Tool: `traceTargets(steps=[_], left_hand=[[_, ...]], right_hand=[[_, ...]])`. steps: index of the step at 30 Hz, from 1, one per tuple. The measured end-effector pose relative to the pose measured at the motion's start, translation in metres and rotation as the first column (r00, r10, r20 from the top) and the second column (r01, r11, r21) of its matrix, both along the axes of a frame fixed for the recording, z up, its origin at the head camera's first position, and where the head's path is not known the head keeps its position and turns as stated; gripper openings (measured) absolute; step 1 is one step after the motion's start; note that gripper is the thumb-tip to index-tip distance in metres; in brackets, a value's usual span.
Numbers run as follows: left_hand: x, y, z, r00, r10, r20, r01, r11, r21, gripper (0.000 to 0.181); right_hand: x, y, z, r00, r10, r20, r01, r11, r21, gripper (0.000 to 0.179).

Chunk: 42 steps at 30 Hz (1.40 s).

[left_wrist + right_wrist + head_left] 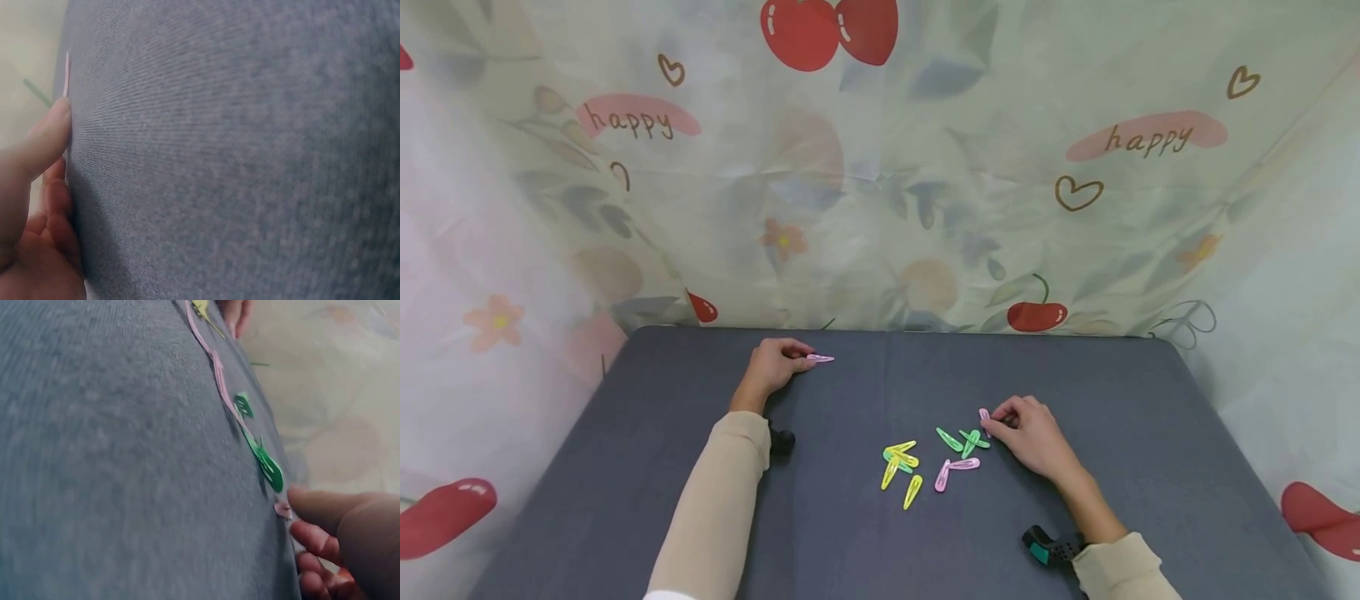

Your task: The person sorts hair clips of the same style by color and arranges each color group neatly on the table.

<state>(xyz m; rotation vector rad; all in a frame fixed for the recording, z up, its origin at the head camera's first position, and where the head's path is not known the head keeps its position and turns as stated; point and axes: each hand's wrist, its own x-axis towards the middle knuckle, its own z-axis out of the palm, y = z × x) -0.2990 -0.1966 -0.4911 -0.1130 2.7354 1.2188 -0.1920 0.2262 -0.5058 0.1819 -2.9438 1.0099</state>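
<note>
My left hand (772, 367) rests low near the back left of the dark table, pinching a pink snap hair clip (822, 358) between thumb and fingers. In the left wrist view that clip (67, 75) juts out past the thumb tip. To the right, my right hand (1033, 437) pinches another pink snap hair clip (983, 414) at the far edge of the scattered clips. Its fingers partly hide this clip (283, 509) in the right wrist view. Just beside it lie several green hair clips (950, 439), with two pink hair clips (965, 463) nearer the front.
Left of the green ones is a small overlapping heap of yellow hair clips (889, 474) with a green one among them. A single yellow clip (912, 492) lies in front. A printed curtain (880, 208) hangs behind the grey-covered table (865, 550).
</note>
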Motion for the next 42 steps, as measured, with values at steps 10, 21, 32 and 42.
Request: traceTargets(steps=[10,21,32,42], left_hand=[[0.001,-0.001,0.001,1.0,-0.001,-0.006,0.001,1.0,-0.006,0.029],[0.002,0.001,0.004,1.0,0.009,0.018,-0.01,1.0,0.012,0.029],[-0.001,0.001,0.002,1.0,0.01,0.029,-0.011,1.0,0.016,0.03],[0.0,0.001,0.0,0.999,0.031,0.022,-0.031,0.999,0.025,0.027]], right_hand=[[-0.001,-0.002,0.004,1.0,0.023,0.005,-0.023,1.0,0.012,0.014],[-0.005,0.008,0.018,0.999,0.04,0.019,-0.039,0.998,-0.051,0.011],[-0.03,-0.012,0.023,1.0,0.007,0.022,-0.006,0.999,-0.054,0.015],[-0.061,-0.047,0.03,0.999,0.025,0.046,-0.019,0.994,-0.109,0.02]])
